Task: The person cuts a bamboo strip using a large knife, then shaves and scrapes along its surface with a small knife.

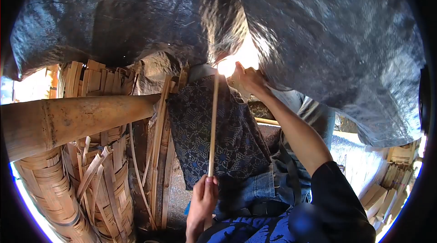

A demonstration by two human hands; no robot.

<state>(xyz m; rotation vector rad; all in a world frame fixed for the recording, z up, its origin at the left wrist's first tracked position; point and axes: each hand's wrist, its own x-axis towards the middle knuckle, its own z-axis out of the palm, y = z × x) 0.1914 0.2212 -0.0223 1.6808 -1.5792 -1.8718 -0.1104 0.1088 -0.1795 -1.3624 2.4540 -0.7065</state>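
Note:
A long, thin bamboo stick (213, 124) stands nearly upright in front of me. My left hand (203, 201) is closed on its lower end, thumb and fingers pinched round it. The stick's top reaches a bright gap below the dark plastic tarp (327, 29). Beside that gap is my right hand (250, 79), its arm stretched forward and one finger pointing up. Glare hides part of its fingers, and I see nothing held in them. Behind the stick, a dark patterned cloth (191, 129) lies over my lap.
A thick bamboo pole (91, 118) crosses from the left. Woven bamboo baskets or panels (50, 188) with split, loose strips stand below it. The tarp hangs low overhead. Cut bamboo pieces (380, 202) lie at the far right.

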